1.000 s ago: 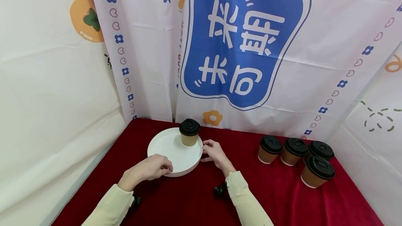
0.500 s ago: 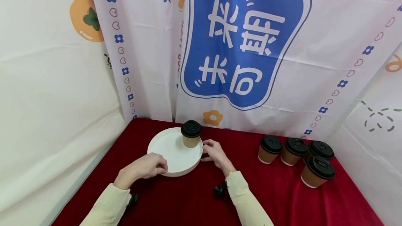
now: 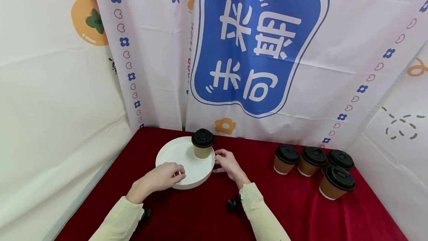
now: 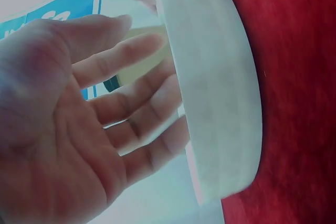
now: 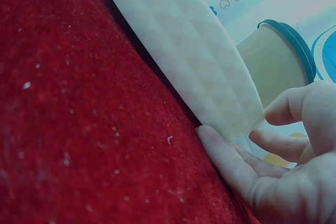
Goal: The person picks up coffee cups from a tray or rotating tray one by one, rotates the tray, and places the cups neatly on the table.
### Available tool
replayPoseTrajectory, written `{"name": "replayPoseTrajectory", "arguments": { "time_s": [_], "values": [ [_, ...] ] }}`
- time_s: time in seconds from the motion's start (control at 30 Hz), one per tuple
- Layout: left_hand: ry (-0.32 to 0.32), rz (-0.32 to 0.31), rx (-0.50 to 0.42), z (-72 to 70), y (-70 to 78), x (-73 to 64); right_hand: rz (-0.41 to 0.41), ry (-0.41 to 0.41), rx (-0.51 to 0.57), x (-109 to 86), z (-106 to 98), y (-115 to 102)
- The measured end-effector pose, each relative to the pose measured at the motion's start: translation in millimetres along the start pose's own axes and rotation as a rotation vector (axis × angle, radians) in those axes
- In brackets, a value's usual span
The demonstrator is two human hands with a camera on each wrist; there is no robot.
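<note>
A round white tray (image 3: 180,163) with a raised, faceted wall lies on the red cloth. One lidded paper coffee cup (image 3: 202,151) stands upright on it, near the back right rim. My left hand (image 3: 162,177) is over the tray's near left rim, its fingers loosely bent inside the wall. In the left wrist view, thumb and fingers of the left hand (image 4: 79,114) are spread apart and pinch nothing. My right hand (image 3: 230,164) holds the tray's right edge. The right wrist view shows the right hand's thumb (image 5: 220,153) low on the wall and fingers at the rim.
Several more brown coffee cups (image 3: 311,161) with black lids stand grouped at the right of the red cloth (image 3: 207,215). A white printed curtain (image 3: 160,84) hangs behind the table, and pale cloth walls (image 3: 60,114) stand at both sides.
My left hand slid left along the rim, then came back right with its fingers loosened. The cup sits slightly farther right and nearer than a second ago. My right hand stayed at the edge.
</note>
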State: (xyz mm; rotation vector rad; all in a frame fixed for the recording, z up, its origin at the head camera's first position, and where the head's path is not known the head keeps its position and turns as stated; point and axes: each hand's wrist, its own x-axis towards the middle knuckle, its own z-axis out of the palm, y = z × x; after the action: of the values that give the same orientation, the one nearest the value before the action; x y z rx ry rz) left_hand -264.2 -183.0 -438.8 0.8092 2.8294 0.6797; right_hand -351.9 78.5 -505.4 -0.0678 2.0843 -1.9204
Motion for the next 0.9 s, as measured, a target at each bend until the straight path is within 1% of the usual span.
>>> {"name": "replayPoseTrajectory", "arguments": {
  "time_s": [0.1,0.37,0.5,0.67,0.9],
  "values": [
    [0.011,0.004,0.003,4.2,5.8,4.5,0.0,-0.002,0.002,0.5,-0.7,1.4],
    [-0.033,0.033,-0.01,17.1,17.6,16.6,0.002,0.004,-0.001,1.9,-2.4,2.1],
    [-0.048,0.031,-0.003,24.0,22.2,20.2,0.0,0.006,-0.001,1.0,-2.8,1.8],
    [-0.072,0.012,-0.003,33.6,23.7,22.1,-0.005,0.003,-0.003,-1.1,-3.5,2.1],
    [-0.079,0.015,0.003,33.0,24.4,18.7,-0.003,0.004,0.002,1.0,-2.7,0.9]
  ]
}}
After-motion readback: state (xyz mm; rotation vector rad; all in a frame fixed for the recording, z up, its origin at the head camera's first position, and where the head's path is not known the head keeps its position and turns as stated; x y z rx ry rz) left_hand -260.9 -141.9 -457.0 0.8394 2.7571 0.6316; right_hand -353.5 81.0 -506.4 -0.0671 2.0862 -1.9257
